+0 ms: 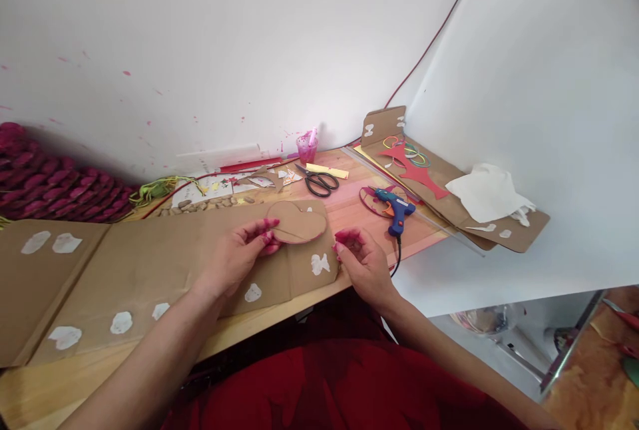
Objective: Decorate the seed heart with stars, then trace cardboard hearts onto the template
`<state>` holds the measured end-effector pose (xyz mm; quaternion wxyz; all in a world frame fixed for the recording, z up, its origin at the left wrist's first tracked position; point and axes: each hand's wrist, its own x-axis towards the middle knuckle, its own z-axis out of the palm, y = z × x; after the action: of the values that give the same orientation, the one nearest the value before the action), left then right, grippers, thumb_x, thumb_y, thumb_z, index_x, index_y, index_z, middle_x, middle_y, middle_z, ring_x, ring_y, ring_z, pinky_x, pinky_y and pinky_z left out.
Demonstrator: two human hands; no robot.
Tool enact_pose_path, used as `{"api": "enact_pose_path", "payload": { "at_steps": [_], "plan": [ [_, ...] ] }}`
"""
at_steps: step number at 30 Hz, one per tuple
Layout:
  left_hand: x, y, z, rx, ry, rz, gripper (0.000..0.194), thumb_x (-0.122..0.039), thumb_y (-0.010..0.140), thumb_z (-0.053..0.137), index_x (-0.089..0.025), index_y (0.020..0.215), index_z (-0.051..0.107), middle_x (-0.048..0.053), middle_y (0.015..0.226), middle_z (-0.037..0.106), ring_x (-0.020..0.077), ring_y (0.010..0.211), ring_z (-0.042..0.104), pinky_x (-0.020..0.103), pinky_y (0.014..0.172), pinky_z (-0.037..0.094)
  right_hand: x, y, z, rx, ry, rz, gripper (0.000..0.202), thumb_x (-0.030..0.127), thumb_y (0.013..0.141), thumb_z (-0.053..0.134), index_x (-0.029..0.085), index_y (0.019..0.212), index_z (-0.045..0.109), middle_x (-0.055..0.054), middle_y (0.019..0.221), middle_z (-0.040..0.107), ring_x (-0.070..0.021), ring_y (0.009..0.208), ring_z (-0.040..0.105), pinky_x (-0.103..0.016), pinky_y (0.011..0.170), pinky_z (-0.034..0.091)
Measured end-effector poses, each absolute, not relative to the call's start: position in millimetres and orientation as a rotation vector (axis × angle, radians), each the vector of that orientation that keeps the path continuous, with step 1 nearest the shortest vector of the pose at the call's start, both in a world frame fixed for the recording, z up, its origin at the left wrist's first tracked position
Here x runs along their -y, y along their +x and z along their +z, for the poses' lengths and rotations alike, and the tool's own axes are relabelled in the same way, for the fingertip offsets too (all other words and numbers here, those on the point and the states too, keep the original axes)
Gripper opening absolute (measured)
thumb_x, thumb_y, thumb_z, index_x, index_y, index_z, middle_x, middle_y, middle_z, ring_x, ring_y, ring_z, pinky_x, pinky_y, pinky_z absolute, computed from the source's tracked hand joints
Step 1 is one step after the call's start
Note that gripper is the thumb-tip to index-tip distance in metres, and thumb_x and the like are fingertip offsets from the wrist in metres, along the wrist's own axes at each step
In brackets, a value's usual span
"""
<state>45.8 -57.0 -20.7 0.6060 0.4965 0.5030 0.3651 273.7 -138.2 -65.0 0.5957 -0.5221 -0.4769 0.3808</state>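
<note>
A heart-shaped cardboard cutout (304, 222) with a thin reddish edge is pinched between the thumb and fingers of my left hand (254, 238), above a large flat cardboard sheet (164, 250). To the right of the heart, near the sheet's right edge, my right hand (362, 257) has its thumb and fingertips pressed together. Whatever sits in that pinch, if anything, is too small to make out. Both hands have pink stains on the fingertips. Torn white patches (253, 293) are stuck on the sheet.
A blue glue gun (397, 207) lies on a round pink-edged piece at right, its cord hanging over the table edge. Behind are black scissors (322, 182), a pink-stained cup (307, 148) and pebbles (200, 206). Red paper (422, 177) and white cloth (486, 192) rest on more cardboard.
</note>
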Motion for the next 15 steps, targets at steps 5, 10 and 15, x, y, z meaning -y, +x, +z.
{"api": "enact_pose_path", "payload": {
  "at_steps": [5, 10, 15],
  "plan": [
    [74, 43, -19, -1.236, 1.52, 0.591, 0.063, -0.053, 0.08, 0.071, -0.018, 0.132, 0.066, 0.002, 0.08, 0.069, 0.0155, 0.065, 0.062, 0.028, 0.057, 0.05, 139, 273, -64, 1.147, -1.247, 0.856, 0.012, 0.031, 0.093, 0.065, 0.023, 0.103, 0.064, -0.003, 0.095, 0.066, -0.017, 0.077, 0.063, -0.031, 0.072, 0.052],
    [69, 41, -21, -1.27, 2.092, 0.64, 0.05, -0.049, 0.083, 0.069, -0.024, 0.126, 0.071, 0.007, 0.101, 0.072, 0.0254, 0.095, 0.066, 0.041, 0.087, 0.054, 139, 272, -62, 1.173, -1.253, 0.866, 0.012, 0.03, 0.095, 0.063, 0.023, 0.104, 0.063, -0.003, 0.096, 0.066, -0.0166, 0.077, 0.064, -0.031, 0.071, 0.052],
    [48, 53, -21, -1.28, 2.389, 0.504, 0.093, -0.051, 0.07, 0.083, -0.023, 0.151, 0.047, 0.018, 0.149, 0.052, 0.0388, 0.139, 0.044, 0.06, 0.114, 0.036, 140, 271, -60, 1.2, -1.28, 0.886, 0.014, 0.031, 0.093, 0.064, 0.022, 0.104, 0.062, -0.005, 0.096, 0.068, -0.0189, 0.079, 0.066, -0.032, 0.071, 0.054]
  ]
}}
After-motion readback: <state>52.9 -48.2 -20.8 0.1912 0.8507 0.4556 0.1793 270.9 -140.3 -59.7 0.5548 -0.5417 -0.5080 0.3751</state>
